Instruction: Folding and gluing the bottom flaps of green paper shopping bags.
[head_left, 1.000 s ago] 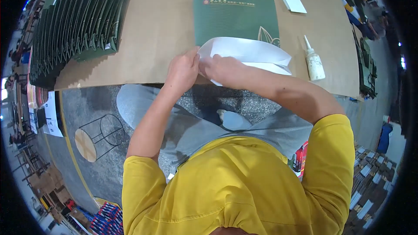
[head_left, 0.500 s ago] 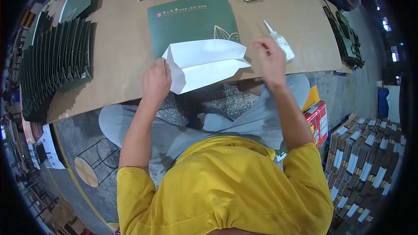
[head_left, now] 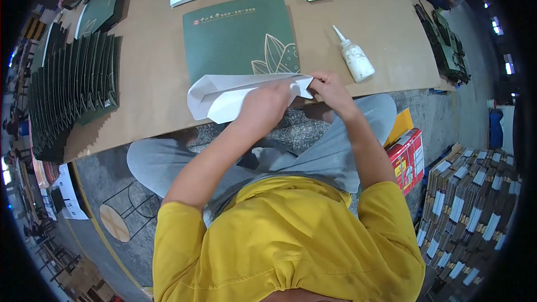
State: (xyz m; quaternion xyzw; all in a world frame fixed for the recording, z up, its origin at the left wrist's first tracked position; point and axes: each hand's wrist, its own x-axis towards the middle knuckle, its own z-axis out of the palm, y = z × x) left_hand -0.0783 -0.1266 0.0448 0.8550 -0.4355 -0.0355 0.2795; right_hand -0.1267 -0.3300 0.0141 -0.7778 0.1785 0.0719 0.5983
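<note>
Head-worn fisheye view, looking steeply down over the person's own chest and lap.

The single camera sits above the yellow shirt (head_left: 291, 240), facing forward and down onto the near edge of the brown cardboard-covered table (head_left: 151, 78), close enough that both hands fill the centre. Straight edges bow toward the dark round rim. The far table runs off the top; concrete floor (head_left: 100, 179) shows at near left, stacked cartons (head_left: 475, 201) at right. No second view shares the scene.

Brown-covered table (head_left: 140, 78) over speckled grey floor (head_left: 100, 173); stacked cartons (head_left: 470, 212), perhaps, at right.
</note>
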